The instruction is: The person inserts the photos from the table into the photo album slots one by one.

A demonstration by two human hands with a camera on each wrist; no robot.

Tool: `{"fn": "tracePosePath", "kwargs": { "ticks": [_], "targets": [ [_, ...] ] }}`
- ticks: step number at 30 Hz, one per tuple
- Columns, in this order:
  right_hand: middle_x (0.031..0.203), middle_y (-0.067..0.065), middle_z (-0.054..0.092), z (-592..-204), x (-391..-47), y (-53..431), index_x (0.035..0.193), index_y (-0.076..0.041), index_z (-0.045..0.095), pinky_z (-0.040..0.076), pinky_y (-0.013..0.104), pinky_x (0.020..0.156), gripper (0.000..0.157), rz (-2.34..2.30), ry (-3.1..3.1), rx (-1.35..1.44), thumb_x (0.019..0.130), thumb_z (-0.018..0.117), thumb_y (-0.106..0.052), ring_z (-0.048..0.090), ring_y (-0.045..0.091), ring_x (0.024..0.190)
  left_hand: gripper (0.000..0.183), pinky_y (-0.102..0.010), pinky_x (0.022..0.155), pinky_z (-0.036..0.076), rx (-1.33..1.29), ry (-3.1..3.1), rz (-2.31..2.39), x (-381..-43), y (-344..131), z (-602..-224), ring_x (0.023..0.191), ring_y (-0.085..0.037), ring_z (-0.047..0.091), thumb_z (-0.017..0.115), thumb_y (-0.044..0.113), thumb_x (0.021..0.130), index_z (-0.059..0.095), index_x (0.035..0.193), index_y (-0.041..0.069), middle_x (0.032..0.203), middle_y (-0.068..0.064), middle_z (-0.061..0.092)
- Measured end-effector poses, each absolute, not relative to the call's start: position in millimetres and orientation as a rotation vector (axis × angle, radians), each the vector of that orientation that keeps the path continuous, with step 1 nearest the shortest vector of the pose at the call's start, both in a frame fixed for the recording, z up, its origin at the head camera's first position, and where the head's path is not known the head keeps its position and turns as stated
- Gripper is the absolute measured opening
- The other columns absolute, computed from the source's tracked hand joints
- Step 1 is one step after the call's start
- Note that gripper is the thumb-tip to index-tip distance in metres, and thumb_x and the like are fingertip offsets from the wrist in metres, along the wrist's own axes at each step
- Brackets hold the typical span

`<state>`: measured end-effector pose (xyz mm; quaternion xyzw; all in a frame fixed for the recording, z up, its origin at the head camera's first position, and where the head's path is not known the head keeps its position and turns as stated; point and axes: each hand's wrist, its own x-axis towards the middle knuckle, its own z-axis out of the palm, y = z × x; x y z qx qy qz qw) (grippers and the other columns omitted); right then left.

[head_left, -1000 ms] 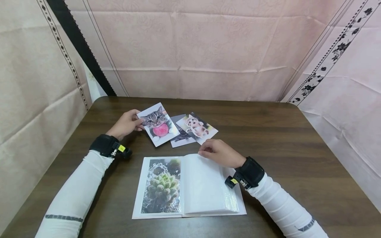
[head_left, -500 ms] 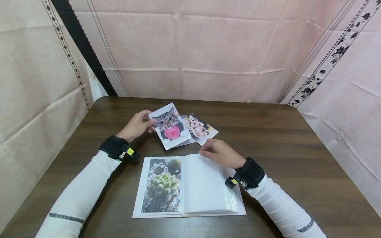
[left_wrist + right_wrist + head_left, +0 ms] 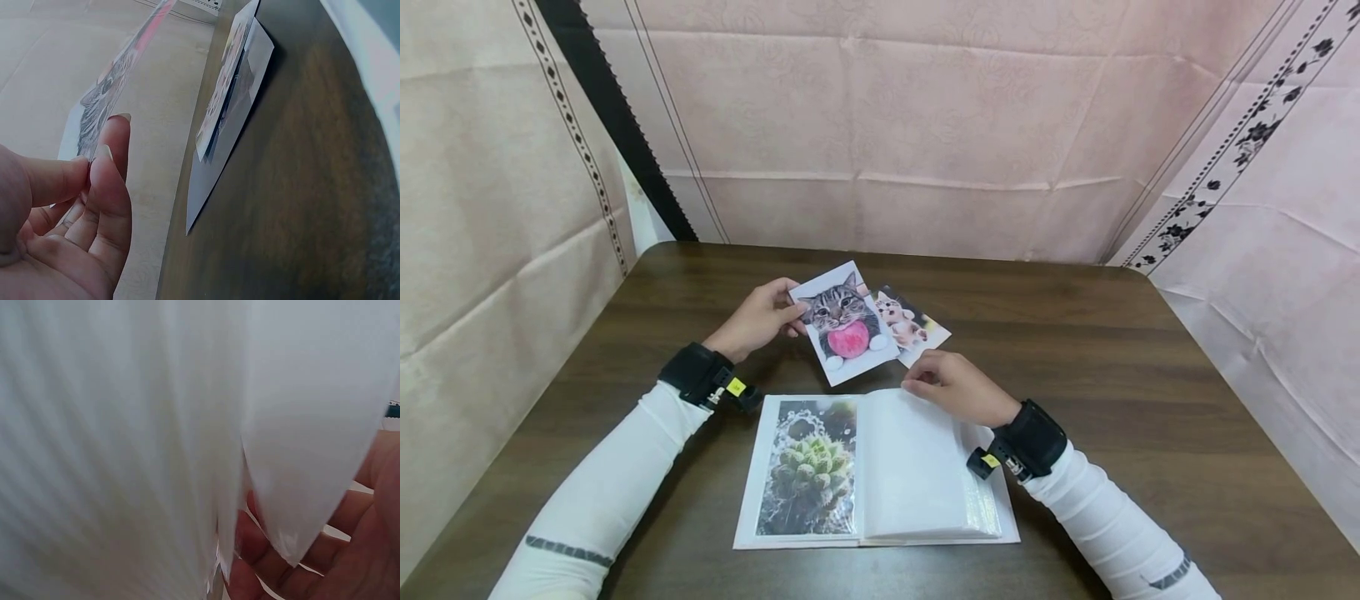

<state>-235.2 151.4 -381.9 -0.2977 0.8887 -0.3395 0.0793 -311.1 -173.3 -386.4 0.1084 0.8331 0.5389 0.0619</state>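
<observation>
1. white-bordered, the cat print [image 3: 842, 327] is held up off the tabletop [image 3: 1112, 358], nearer its far edge than the album is; since it is pinched only by its left side, it could swivel or bend if a free corner met something. the left hand [image 3: 760, 318] reaches in from the left edge, thumb against one face, fingertips against the other, remaining fingers loosely curled.

2. the album [image 3: 751, 500] lies spread about midway between the tabletop's left and right edges, a succulent picture [image 3: 812, 471] on its left page; a tug from the right might slide or skew it, as nothing seems to pin it down.

3. towards the far edge, the kitten print [image 3: 925, 329] overlaps a second print [image 3: 205, 187] beneath; a low sweep of the cat print would probably push both towards the right edge.

4. the right page [image 3: 917, 467] looks thin, so a slack grip could let it slip and a hard pull could crease it. the right hand [image 3: 958, 387] comes from the right edge, nearly closed, bent fingers gripping that page by its top; how many layers, i can't tell.
</observation>
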Motion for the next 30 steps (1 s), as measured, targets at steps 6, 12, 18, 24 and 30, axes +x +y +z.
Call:
{"fn": "tracePosePath", "kwargs": {
  "ticks": [6, 12, 18, 24, 30],
  "targets": [
    [0.09, -0.001, 0.066, -382, -235, 152, 0.104, -0.009, 0.07, 0.051, 0.026, 0.076, 0.018, -1.03, 2.651, -0.897, 0.091, 0.064, -0.021, 0.057, 0.016, 0.082, 0.034, -0.036, 0.076, 0.054, 0.338, 2.507, 1.635, -310, -171, -386, 0.084, -0.028, 0.066, 0.056, 0.021, 0.096, 0.047, 0.127, 0.008, 0.109, -0.016, 0.059],
    [0.091, -0.001, 0.066, -382, -236, 152, 0.103, -0.01, 0.07, 0.051, 0.026, 0.076, 0.018, -1.024, 2.657, -0.871, 0.091, 0.064, -0.021, 0.057, 0.016, 0.082, 0.032, -0.036, 0.076, 0.054, 0.343, 2.49, 1.642, -308, -168, -387, 0.085, -0.03, 0.066, 0.057, 0.02, 0.095, 0.049, 0.123, 0.009, 0.107, -0.017, 0.059],
    [0.092, 0.0, 0.065, -384, -237, 153, 0.102, -0.01, 0.069, 0.051, 0.027, 0.075, 0.018, -0.995, 2.661, -0.765, 0.091, 0.064, -0.024, 0.055, 0.018, 0.083, 0.031, -0.034, 0.075, 0.054, 0.354, 2.496, 1.632, -307, -164, -390, 0.084, -0.026, 0.066, 0.056, 0.019, 0.095, 0.049, 0.124, 0.009, 0.108, -0.017, 0.059],
    [0.077, 0.004, 0.054, -385, -241, 155, 0.092, -0.01, 0.065, 0.042, 0.027, 0.062, 0.022, -0.969, 2.628, -0.682, 0.092, 0.062, -0.032, 0.052, 0.019, 0.073, 0.03, -0.032, 0.074, 0.054, 0.356, 2.468, 1.655, -307, -161, -392, 0.084, -0.025, 0.068, 0.055, 0.02, 0.096, 0.049, 0.123, 0.007, 0.106, -0.017, 0.062],
    [0.072, 0.004, 0.051, -385, -241, 158, 0.089, -0.012, 0.062, 0.038, 0.026, 0.059, 0.024, -0.958, 2.598, -0.66, 0.092, 0.061, -0.036, 0.053, 0.02, 0.069, 0.027, -0.031, 0.072, 0.054, 0.347, 2.443, 1.692, -307, -158, -393, 0.083, -0.026, 0.068, 0.055, 0.021, 0.096, 0.049, 0.118, 0.006, 0.101, -0.015, 0.069]
  ]
}}
